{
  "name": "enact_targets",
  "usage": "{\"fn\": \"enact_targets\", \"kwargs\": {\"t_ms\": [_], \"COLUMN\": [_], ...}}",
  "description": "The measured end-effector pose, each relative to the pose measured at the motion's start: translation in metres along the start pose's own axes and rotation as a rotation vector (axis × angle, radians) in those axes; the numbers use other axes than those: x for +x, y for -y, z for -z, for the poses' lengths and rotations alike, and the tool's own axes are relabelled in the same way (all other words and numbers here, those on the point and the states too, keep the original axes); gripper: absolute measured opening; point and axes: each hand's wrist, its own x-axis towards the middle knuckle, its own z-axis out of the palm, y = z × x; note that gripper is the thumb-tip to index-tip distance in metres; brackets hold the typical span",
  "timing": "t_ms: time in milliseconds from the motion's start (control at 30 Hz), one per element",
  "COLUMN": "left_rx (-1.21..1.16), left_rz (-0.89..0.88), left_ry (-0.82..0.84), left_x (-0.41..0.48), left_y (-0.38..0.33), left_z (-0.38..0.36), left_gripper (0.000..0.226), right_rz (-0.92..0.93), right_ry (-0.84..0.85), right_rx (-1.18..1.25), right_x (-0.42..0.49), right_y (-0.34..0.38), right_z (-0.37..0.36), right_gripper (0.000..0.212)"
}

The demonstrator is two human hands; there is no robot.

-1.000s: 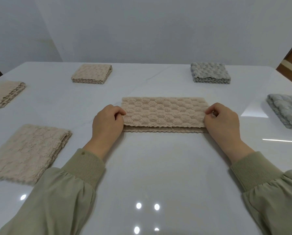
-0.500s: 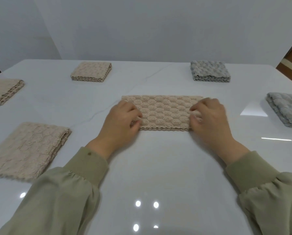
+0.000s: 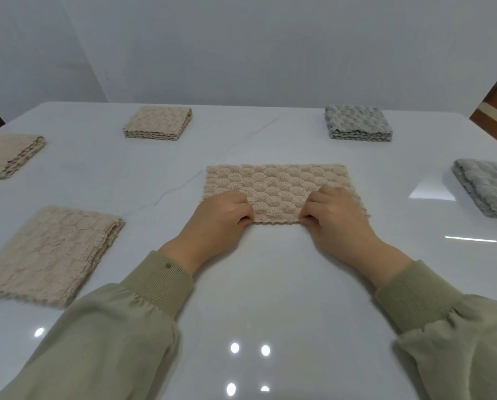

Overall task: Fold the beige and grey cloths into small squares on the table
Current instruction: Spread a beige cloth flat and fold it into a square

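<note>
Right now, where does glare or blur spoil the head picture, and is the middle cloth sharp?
Head view: round lamp glints low in frame and a bright patch at right lie on the glossy table; the near-left folded beige cloth looks soft; the centre beige cloth shows its scalloped weave sharply.

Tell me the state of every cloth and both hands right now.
Centre beige cloth: folded rectangle, flat
Left hand: pinches that cloth's near edge
Right hand: pinches that cloth's near edge
Far beige cloth: folded square
Far grey cloth: folded square
Right grey cloth: folded, partly cropped
Near-left beige cloth: folded flat
Far-left beige cloth: folded, partly cropped
</note>
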Motion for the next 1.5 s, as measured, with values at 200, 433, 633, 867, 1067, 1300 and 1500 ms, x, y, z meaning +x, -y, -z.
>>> {"fn": "enact_targets", "kwargs": {"t_ms": [200,433,633,867,1067,1300,1500], "left_rx": [-0.105,-0.020,0.186,0.200,0.214,0.197,0.201], "left_rz": [0.225,0.530,0.551,0.614,0.721,0.521,0.346], "left_ry": [-0.087,-0.039,0.400,0.412,0.380,0.023,0.384], "left_x": [0.016,0.076,0.074,0.060,0.048,0.051,0.053], "left_y": [-0.002,-0.009,-0.005,0.013,0.023,0.001,-0.019], "left_z": [0.004,-0.021,-0.041,-0.030,-0.024,-0.014,-0.036], "left_gripper": [0.026,0.035,0.053,0.058,0.060,0.049,0.063], "right_rz": [-0.228,-0.514,-0.466,-0.622,-0.664,-0.736,-0.766], "right_ry": [-0.248,0.058,0.467,0.523,0.531,0.010,0.126], "right_rx": [0.129,0.082,-0.031,-0.076,-0.054,0.203,0.040], "right_x": [0.017,0.055,0.058,0.046,0.034,0.038,0.039], "right_y": [-0.004,0.000,-0.001,-0.035,-0.055,-0.075,-0.078], "right_z": [0.003,-0.016,-0.032,-0.025,-0.017,-0.016,-0.019], "right_gripper": [0.024,0.043,0.057,0.060,0.062,0.037,0.036]}}
